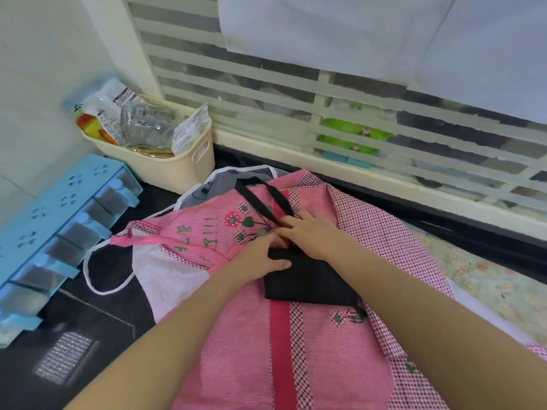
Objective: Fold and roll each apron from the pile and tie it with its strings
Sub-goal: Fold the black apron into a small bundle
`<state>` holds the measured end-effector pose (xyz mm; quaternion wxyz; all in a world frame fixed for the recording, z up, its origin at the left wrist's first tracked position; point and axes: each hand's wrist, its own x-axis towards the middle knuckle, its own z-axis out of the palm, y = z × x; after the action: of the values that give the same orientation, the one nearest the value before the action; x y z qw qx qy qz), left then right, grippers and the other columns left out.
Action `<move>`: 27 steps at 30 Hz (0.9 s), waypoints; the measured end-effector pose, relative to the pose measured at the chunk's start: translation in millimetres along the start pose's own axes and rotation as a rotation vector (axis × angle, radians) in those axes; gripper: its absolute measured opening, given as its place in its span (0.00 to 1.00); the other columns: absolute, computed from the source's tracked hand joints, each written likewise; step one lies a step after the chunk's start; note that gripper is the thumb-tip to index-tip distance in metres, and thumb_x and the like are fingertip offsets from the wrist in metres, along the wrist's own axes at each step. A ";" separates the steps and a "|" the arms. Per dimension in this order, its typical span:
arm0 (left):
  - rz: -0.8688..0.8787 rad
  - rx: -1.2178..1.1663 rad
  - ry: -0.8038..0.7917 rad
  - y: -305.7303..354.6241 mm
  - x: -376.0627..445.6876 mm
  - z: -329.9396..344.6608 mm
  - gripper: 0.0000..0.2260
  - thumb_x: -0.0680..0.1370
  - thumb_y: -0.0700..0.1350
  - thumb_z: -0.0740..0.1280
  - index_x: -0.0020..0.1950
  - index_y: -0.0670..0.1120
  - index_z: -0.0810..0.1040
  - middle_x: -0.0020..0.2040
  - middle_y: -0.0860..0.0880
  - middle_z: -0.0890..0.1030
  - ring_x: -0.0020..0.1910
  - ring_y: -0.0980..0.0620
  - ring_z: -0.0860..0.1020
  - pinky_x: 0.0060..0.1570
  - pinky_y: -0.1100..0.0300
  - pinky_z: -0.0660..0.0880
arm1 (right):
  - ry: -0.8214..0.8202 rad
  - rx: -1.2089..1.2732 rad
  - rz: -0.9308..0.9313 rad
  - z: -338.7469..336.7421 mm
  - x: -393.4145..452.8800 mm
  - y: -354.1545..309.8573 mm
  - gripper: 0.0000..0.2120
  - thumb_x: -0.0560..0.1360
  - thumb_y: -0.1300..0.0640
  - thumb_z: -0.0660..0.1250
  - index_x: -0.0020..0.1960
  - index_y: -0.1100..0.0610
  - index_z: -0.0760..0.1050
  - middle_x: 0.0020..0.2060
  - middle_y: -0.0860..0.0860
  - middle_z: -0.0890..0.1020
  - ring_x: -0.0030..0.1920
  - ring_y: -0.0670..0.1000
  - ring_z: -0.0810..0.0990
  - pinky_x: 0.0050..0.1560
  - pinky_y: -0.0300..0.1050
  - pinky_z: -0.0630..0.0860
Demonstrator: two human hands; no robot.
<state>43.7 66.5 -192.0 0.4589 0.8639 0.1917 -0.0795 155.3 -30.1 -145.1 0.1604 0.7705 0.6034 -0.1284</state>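
We see the dark desk (97, 318) carrying a spread pink apron (236, 335), with a grey apron (225, 184) tucked under its far edge. On the pink one lies a folded black apron (307, 282), its black strap (260, 199) looping away from us. Our left hand (260, 255) grips the fold's far left corner; our right hand (310, 232) presses flat beside it, fingers straight. A blue drawer rack (56, 229) and cream basket (177, 170) sit left.

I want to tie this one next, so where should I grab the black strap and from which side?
Pinch the black strap at its free loop top, coming from the far side. It lies flat and clear on the pink apron there; nearer in, both hands cover it at the black apron.
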 end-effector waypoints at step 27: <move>-0.054 0.404 -0.399 64.8 -10.9 -13.4 0.05 0.79 0.43 0.64 0.49 0.41 0.73 0.42 0.49 0.72 0.46 0.50 0.71 0.34 0.63 0.64 | 0.257 1.189 0.319 -91.8 -115.3 48.3 0.10 0.80 0.57 0.60 0.42 0.56 0.76 0.23 0.49 0.70 0.23 0.47 0.66 0.26 0.37 0.62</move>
<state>59.5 41.9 -131.6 0.3040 0.8997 0.1008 -0.2965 175.0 -106.3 -11.4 -0.3523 0.8177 0.3210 -0.3228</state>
